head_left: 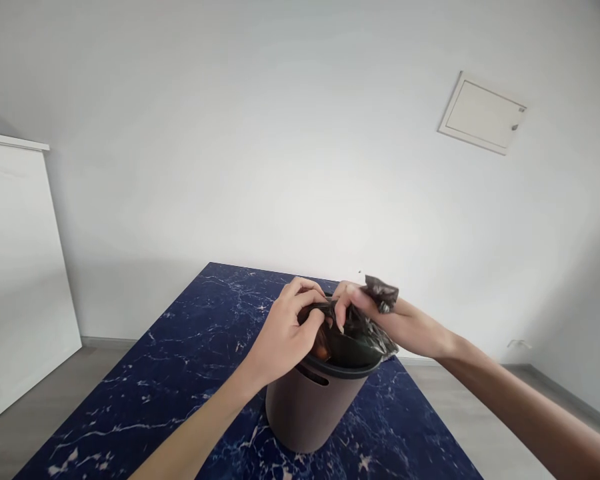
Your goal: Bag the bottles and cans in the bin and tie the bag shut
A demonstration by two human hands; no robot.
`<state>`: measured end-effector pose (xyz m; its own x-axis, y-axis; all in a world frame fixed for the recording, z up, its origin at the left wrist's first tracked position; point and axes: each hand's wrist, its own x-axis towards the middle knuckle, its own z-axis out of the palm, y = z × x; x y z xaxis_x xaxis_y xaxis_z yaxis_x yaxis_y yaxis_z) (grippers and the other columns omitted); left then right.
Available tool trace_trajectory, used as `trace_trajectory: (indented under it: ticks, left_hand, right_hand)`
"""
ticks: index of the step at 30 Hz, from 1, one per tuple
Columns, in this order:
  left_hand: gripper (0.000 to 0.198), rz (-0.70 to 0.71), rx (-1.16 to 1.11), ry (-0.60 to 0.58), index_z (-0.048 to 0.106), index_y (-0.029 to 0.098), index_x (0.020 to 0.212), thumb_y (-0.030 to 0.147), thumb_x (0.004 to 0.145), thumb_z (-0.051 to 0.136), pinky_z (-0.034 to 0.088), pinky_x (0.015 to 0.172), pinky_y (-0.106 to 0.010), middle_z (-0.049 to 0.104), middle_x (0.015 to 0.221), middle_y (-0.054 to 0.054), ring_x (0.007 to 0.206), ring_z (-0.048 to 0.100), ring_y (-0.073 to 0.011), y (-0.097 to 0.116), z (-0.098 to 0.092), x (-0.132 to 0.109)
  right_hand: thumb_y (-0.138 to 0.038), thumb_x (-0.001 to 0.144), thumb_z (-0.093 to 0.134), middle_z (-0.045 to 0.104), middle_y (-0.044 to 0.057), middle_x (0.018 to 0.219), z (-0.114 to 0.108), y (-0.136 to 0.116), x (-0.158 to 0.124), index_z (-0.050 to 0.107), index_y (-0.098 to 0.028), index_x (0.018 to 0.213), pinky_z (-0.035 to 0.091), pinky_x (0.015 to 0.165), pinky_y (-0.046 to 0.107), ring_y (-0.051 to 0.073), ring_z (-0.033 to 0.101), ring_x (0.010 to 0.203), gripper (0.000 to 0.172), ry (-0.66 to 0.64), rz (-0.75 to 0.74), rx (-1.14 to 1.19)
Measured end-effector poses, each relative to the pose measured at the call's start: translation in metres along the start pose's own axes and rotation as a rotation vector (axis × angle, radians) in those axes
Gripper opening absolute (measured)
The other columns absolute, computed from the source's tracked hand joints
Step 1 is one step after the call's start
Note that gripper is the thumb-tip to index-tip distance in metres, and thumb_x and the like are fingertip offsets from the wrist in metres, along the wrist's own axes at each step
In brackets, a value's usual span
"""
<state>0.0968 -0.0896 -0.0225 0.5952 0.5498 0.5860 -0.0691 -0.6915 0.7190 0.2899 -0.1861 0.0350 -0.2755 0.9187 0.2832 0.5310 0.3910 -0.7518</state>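
A small dark brown bin (pixel 310 407) stands on a blue marble-patterned table (pixel 180 373). A black plastic bag (pixel 355 333) sits in its mouth, bunched up above the rim. My left hand (pixel 287 330) is closed, its fingers pinching the bag's gathered top at the left. My right hand (pixel 390 320) is closed too and grips the bag's other end, a crumpled tail (pixel 381 293) sticking out above its fingers. Both hands meet over the bin's opening. Something brownish shows inside the bag near my left fingers.
A white wall fills the background with a white access panel (pixel 483 113) at the upper right. A white cabinet (pixel 15 267) stands at the left. Grey floor (pixel 45 407) shows on both sides of the table. A wall socket (pixel 517 344) is low at the right.
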Motion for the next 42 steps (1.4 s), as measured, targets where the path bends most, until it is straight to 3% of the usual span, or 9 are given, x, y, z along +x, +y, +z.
trace_trajectory:
  ticks: [5, 10, 13, 21, 27, 32, 36, 39, 42]
  left_hand:
    - [0.026, -0.016, 0.003, -0.006, 0.064, 0.024, 0.084, 0.022, 0.100, 0.044, 0.052, 0.090, -0.036, 0.068, 0.104, -0.004, 0.104, 0.066, -0.0236, 0.002, -0.002, 0.003]
    - [0.024, -0.035, 0.066, -0.005, 0.062, 0.025, 0.086, 0.024, 0.101, 0.043, 0.050, 0.086, -0.035, 0.070, 0.097, -0.003, 0.099, 0.066, -0.0236, 0.002, -0.001, 0.003]
    - [0.025, -0.031, 0.109, 0.013, 0.060, 0.025, 0.086, 0.024, 0.101, 0.041, 0.050, 0.083, -0.036, 0.070, 0.094, -0.003, 0.093, 0.065, -0.0232, 0.002, 0.001, 0.002]
    - [0.026, -0.045, 0.124, -0.007, 0.062, 0.025, 0.089, 0.029, 0.103, 0.041, 0.052, 0.079, -0.036, 0.071, 0.096, -0.004, 0.092, 0.065, -0.0242, 0.000, 0.002, 0.002]
    - [0.022, -0.040, 0.161, -0.042, 0.063, 0.025, 0.093, 0.034, 0.105, 0.046, 0.055, 0.081, -0.038, 0.069, 0.097, -0.005, 0.097, 0.066, -0.0261, 0.002, 0.006, -0.003]
    - [0.035, -0.053, 0.082, -0.102, 0.066, 0.026, 0.108, 0.050, 0.111, 0.040, 0.060, 0.081, -0.037, 0.072, 0.104, -0.007, 0.098, 0.070, -0.0266, 0.006, 0.003, -0.003]
    - [0.043, -0.160, -0.052, -0.009, 0.054, 0.030, 0.144, 0.054, 0.114, 0.035, 0.065, 0.079, -0.038, 0.076, 0.105, -0.007, 0.094, 0.077, -0.0257, 0.001, -0.004, 0.001]
    - [0.050, -0.146, -0.072, -0.071, 0.046, 0.036, 0.157, 0.054, 0.110, 0.050, 0.066, 0.094, -0.040, 0.076, 0.124, -0.007, 0.115, 0.076, -0.0272, -0.005, -0.011, 0.004]
    - [0.043, -0.080, -0.058, -0.171, 0.059, 0.037, 0.149, 0.050, 0.108, 0.057, 0.062, 0.109, -0.040, 0.073, 0.139, -0.005, 0.132, 0.070, -0.0274, -0.008, -0.018, 0.008]
  right_hand:
    - [-0.026, 0.109, 0.052, 0.076, 0.004, 0.115, -0.013, -0.003, -0.010, 0.076, -0.030, 0.116, 0.058, 0.094, 0.036, 0.021, 0.071, 0.106, 0.024, -0.040, -0.038, -0.281]
    - [0.004, 0.076, 0.046, 0.080, 0.000, 0.123, -0.016, 0.009, -0.016, 0.072, -0.033, 0.125, 0.062, 0.080, 0.030, 0.022, 0.075, 0.116, 0.066, 0.094, -0.089, -0.497]
    - [0.005, 0.068, 0.044, 0.081, 0.000, 0.116, -0.014, 0.014, -0.017, 0.070, -0.029, 0.119, 0.061, 0.071, 0.028, 0.022, 0.078, 0.107, 0.067, 0.175, -0.176, -0.649]
    - [0.005, 0.090, 0.041, 0.081, 0.009, 0.116, -0.012, 0.016, -0.017, 0.076, -0.019, 0.113, 0.067, 0.080, 0.038, 0.024, 0.079, 0.101, 0.048, 0.121, -0.520, -0.928]
    - [0.008, 0.093, 0.042, 0.082, 0.009, 0.112, -0.004, 0.030, -0.014, 0.073, -0.017, 0.113, 0.068, 0.074, 0.036, 0.023, 0.080, 0.096, 0.045, 0.376, -0.624, -1.063]
    - [0.002, 0.102, 0.045, 0.078, 0.013, 0.128, 0.007, 0.038, -0.007, 0.068, -0.018, 0.127, 0.068, 0.082, 0.038, 0.024, 0.078, 0.110, 0.039, 0.464, -0.609, -1.121]
    - [0.000, 0.105, 0.045, 0.071, 0.019, 0.141, 0.011, 0.039, -0.008, 0.063, -0.014, 0.135, 0.067, 0.091, 0.045, 0.029, 0.074, 0.120, 0.037, 0.388, -0.558, -1.213]
    - [-0.002, 0.105, 0.045, 0.066, 0.019, 0.146, 0.013, 0.041, -0.011, 0.060, -0.016, 0.138, 0.067, 0.092, 0.048, 0.030, 0.072, 0.121, 0.038, 0.343, -0.518, -1.227]
    - [-0.004, 0.104, 0.046, 0.061, 0.020, 0.150, 0.014, 0.042, -0.015, 0.059, -0.019, 0.139, 0.067, 0.092, 0.050, 0.032, 0.069, 0.125, 0.040, 0.345, -0.483, -1.215]
